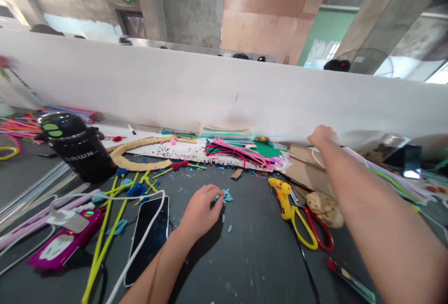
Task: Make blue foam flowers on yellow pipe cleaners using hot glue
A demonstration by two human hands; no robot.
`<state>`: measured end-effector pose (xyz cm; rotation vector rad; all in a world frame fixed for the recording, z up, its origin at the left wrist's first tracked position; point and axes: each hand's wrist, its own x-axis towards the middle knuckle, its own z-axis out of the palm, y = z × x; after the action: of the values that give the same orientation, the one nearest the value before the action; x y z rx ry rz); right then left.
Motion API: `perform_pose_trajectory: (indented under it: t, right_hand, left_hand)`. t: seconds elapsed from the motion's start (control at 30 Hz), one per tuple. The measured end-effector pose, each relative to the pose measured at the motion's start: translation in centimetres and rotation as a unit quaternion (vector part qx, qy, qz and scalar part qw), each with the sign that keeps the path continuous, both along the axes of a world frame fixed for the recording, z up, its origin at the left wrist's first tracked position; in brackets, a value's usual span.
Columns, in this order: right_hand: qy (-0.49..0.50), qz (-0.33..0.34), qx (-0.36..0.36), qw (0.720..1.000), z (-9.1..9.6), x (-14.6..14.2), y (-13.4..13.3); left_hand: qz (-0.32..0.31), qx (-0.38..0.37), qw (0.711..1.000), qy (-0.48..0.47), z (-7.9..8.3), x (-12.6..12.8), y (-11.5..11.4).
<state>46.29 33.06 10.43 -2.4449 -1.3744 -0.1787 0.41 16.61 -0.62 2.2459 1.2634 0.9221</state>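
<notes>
Left hand (201, 210) rested half-open on blue scraps (227, 196); right hand (322, 137) stretched toward one o'clock, grip unclear — cardboard arc (140, 152) at eleven looked unfinished.

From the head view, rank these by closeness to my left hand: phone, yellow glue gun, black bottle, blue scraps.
1. Blue scraps, right at the fingers of the left hand.
2. Phone, just to the hand's left.
3. Yellow glue gun, off to its right.
4. Black bottle, far left, toward the white partition.
</notes>
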Motion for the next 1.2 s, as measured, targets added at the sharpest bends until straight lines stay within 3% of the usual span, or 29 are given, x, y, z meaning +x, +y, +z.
perform_pose_trajectory:
  t: [0.13,0.33,0.43,0.6,0.7,0.8,0.9,1.0,1.2]
  right_hand:
    - [0.006,-0.027,0.021,0.999,1.6,0.7,-2.5]
    - [0.082,0.130,-0.020,0.988,2.8,-2.3,-3.8]
    - [0.131,0.224,-0.083,0.962,2.9,-5.5,-3.5]
    - [0.183,0.368,-0.203,0.888,1.5,-12.2,-2.5]
    - [0.186,0.423,-0.250,0.851,0.3,-15.9,-1.9]
    - [0.179,0.459,-0.285,0.822,-0.5,-18.4,-1.7]
    - [0.182,0.483,-0.328,0.791,-0.9,-20.1,-1.7]
    - [0.204,0.504,-0.378,0.749,-0.9,-21.1,-1.7]
    - [0.282,0.532,-0.419,0.680,-0.6,-21.1,-1.3]
  left_hand:
    - [0.008,0.015,1.000,-0.021,0.1,-0.1,0.1]
    - [0.058,0.042,0.991,-0.116,-0.3,-0.2,0.5]
    - [0.085,-0.006,0.974,-0.208,-0.4,0.1,0.6]
    - [0.039,-0.165,0.891,-0.422,0.2,0.7,0.5]
    - [0.014,-0.166,0.862,-0.479,0.7,0.8,0.6]
    - [0.055,-0.176,0.829,-0.528,1.3,0.6,0.9]
    - [0.090,-0.212,0.780,-0.581,1.6,0.2,1.2]
    - [0.070,-0.220,0.758,-0.611,1.7,-0.2,1.4]
    - [0.101,-0.231,0.690,-0.678,1.4,-0.8,2.0]
